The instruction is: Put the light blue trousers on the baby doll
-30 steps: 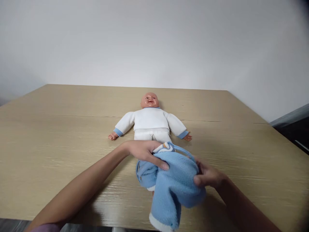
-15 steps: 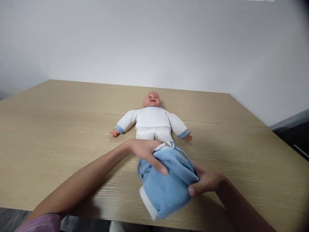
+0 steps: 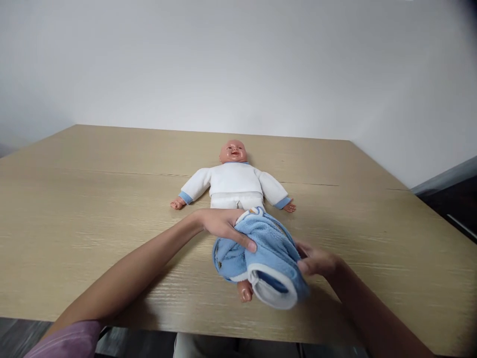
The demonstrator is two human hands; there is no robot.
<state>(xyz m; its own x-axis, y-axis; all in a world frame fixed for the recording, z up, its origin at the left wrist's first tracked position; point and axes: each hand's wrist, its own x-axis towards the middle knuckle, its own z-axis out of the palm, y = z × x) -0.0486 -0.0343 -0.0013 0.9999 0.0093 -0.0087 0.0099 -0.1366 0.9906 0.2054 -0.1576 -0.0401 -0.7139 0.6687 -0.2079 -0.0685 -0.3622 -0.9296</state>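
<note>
A baby doll (image 3: 234, 180) in a white top with blue cuffs lies on its back on the wooden table (image 3: 93, 209), head away from me. Light blue fleece trousers (image 3: 261, 256) with white cuffs are bunched over its legs. My left hand (image 3: 223, 226) grips the left side of the trousers near the waist, thumb pressed on the fabric. My right hand (image 3: 316, 262) pinches the right side of the bunched leg. One bare doll foot (image 3: 245, 291) pokes out of the left cuff. The other trouser cuff (image 3: 274, 288) gapes open towards me.
The table's near edge runs just below the doll's feet. A white wall stands behind the table. A dark piece of furniture (image 3: 454, 199) sits at the right beyond the table's edge.
The hanging trouser leg has been gathered up onto the doll's leg. A bare foot now shows at the left cuff. Both hands have shifted slightly towards the doll's waist.
</note>
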